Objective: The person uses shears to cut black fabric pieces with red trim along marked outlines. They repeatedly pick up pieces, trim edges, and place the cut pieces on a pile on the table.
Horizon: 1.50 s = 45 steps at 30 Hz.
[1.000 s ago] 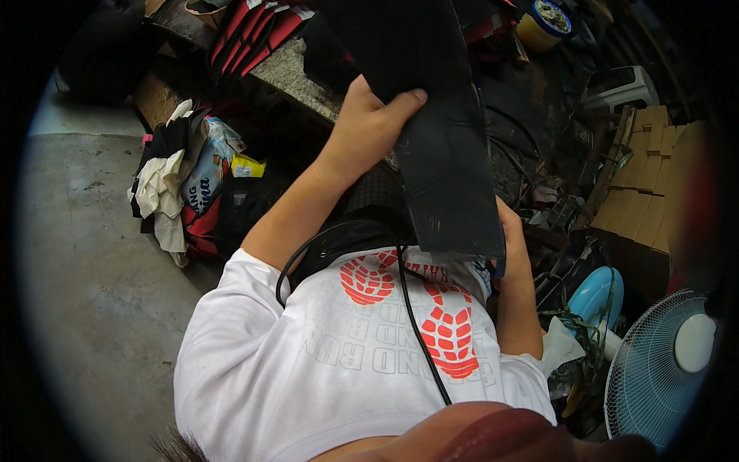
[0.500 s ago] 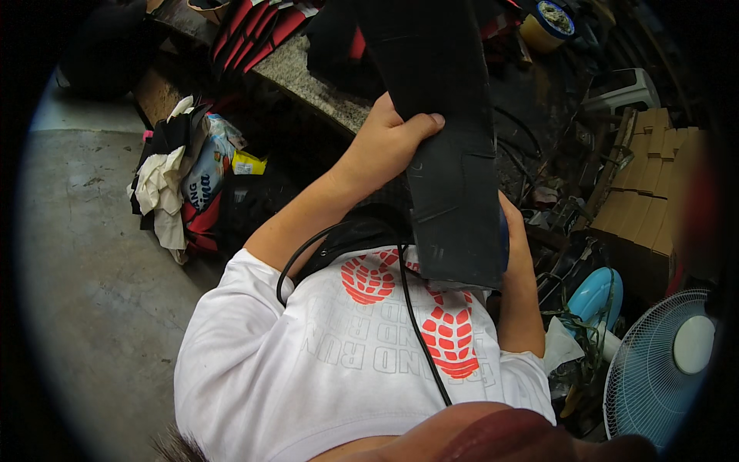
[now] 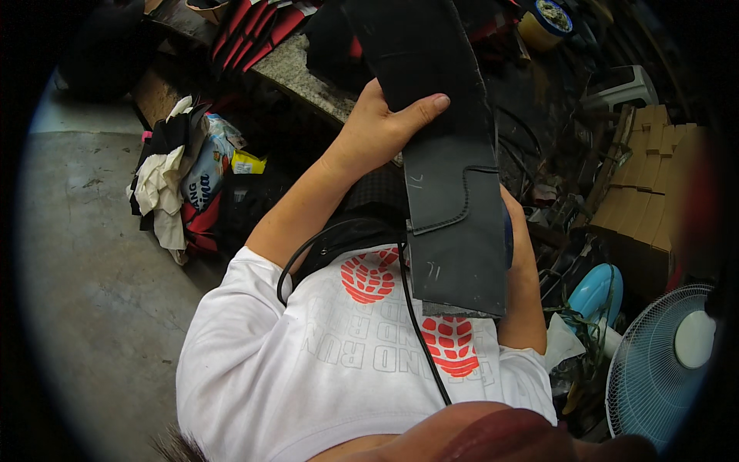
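Observation:
My left hand (image 3: 381, 127) is closed on the left edge of a long, flat black panel (image 3: 450, 185), its thumb lying across the top face. The panel slants from the far workbench down to my chest. A curved, toothed-looking line crosses its middle, and pale handwritten marks show on both sides of it. At the near end another layer peeks out underneath. My right hand (image 3: 513, 212) is at the panel's right edge, next to a sliver of something blue; its fingers are hidden behind the panel.
Red and black pieces (image 3: 254, 35) lie on a stone-topped bench (image 3: 300, 77). Bundled cloth and packages (image 3: 165, 177) stand at the left. To the right are stacked tan cardboard pieces (image 3: 647, 177), a fan (image 3: 654, 377) and a light-blue round thing (image 3: 596, 292). A black cable (image 3: 419, 331) hangs over my shirt.
The panel's near end has come closer to my chest, and the curved line across it now shows plainly. My left hand has shifted slightly, still gripping the left edge.

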{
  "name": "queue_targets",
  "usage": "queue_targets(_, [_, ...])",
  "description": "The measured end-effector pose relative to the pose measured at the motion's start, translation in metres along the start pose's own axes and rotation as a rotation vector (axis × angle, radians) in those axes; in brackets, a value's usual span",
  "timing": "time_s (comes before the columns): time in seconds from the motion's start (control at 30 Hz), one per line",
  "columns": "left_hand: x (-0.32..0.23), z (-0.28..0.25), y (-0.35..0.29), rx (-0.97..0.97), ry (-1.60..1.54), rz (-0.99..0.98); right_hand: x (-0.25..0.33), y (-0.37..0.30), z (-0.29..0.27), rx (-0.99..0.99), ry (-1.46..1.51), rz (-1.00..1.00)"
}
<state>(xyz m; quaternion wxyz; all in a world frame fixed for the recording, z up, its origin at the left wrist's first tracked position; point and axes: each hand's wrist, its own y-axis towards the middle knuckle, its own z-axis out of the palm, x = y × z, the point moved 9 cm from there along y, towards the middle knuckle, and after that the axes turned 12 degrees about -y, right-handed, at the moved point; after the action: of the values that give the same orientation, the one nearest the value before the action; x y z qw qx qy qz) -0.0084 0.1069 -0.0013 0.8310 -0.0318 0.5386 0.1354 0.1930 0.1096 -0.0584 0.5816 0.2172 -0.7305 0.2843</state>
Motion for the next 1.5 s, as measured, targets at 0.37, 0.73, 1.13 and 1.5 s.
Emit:
queue_targets(0.37, [0.006, 0.002, -0.004, -0.012, -0.045, -0.057, 0.002, -0.005, 0.002, -0.027, 0.010, -0.056])
queue_targets(0.73, [0.018, 0.002, -0.003, 0.024, -0.106, -0.123, 0.011, -0.005, 0.002, 0.090, 0.051, -0.017])
queue_targets(1.13, [0.030, 0.018, -0.010, 0.096, -0.219, -0.240, 0.012, 0.000, 0.005, 0.035, 0.106, -0.047])
queue_targets(1.5, [0.046, 0.037, -0.026, 0.170, -0.243, -0.446, 0.018, 0.009, 0.001, 0.016, 0.210, -0.137])
